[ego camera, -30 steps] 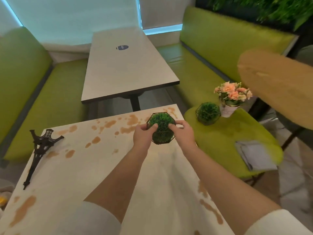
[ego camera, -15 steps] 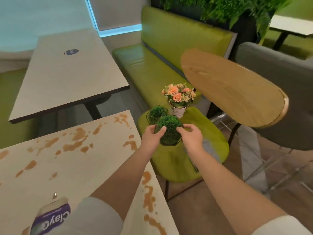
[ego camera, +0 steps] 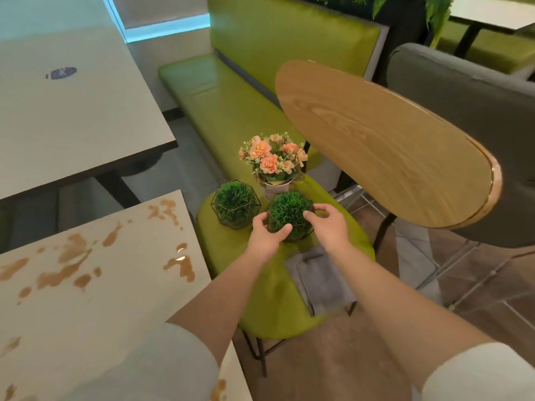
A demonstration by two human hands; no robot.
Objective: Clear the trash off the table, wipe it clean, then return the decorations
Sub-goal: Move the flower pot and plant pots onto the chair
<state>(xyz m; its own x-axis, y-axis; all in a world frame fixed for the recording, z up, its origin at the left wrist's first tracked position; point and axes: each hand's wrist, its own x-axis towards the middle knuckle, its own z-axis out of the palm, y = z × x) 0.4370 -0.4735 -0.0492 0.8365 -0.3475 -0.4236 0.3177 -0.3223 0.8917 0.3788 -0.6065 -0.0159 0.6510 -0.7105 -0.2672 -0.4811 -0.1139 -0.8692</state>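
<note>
Both hands meet around one green ball plant in the head view. Left hand point(ego camera: 267, 237) has its thumb curled across the near front of the ball, with its fingers wrapped round the left side. Right hand point(ego camera: 328, 224) pinches the right side of the ball plant point(ego camera: 289, 217), fingers bent over the thin wire frame that cages it. The plant sits low over the green chair seat point(ego camera: 231, 267); whether its base already rests on the cushion I cannot tell, since the hands cover it. Just to its left stands a second ball plant point(ego camera: 236, 205) in the same sort of wire frame, and just behind the two is a small white pot of pink flowers point(ego camera: 273, 157). A folded grey cloth point(ego camera: 321, 280) lies on the near part of the seat, close below the right wrist. To the left, the table point(ego camera: 86, 299) is blotched all over with brown spills point(ego camera: 181, 263).

By my reading, the step in hand is parking the decorations off the table so it can be wiped. The next move calls for letting the plant settle upright beside the others, loosening both grips without tipping it, then reaching for the cloth to tackle the stains.
</note>
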